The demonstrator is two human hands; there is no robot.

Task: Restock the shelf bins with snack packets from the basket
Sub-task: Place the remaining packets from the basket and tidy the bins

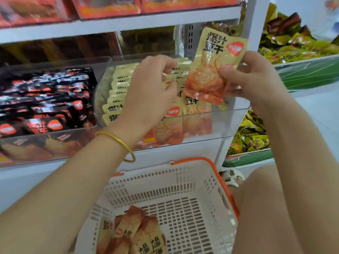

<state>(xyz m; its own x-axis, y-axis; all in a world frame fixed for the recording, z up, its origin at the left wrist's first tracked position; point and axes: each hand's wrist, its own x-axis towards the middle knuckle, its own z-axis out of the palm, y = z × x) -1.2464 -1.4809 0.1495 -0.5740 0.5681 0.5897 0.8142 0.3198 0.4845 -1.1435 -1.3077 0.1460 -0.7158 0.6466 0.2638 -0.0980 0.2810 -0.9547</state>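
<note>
Fingers (pixel 228 71) of the right hand (pixel 253 79) pinch a yellow packet (pixel 212 70) by its right edge, upright, just above the bin (pixel 236 108). The left hand's (pixel 148 92) fingers curl over the rows inside the bin; whether they grip one I cannot tell. The shelf (pixel 119 24) carries the bin, clear and nearly full of like packets. The basket (pixel 165 182) sits below the bin, a few spares (pixel 135 233) in its near corner. Left of the bin, black packets (pixel 45 99) fill a neighbour. Risk, I reckon: the rows are tight, so a packet pushed in without a parted gap may crumple, or ride up and slide over the front wall.
</note>
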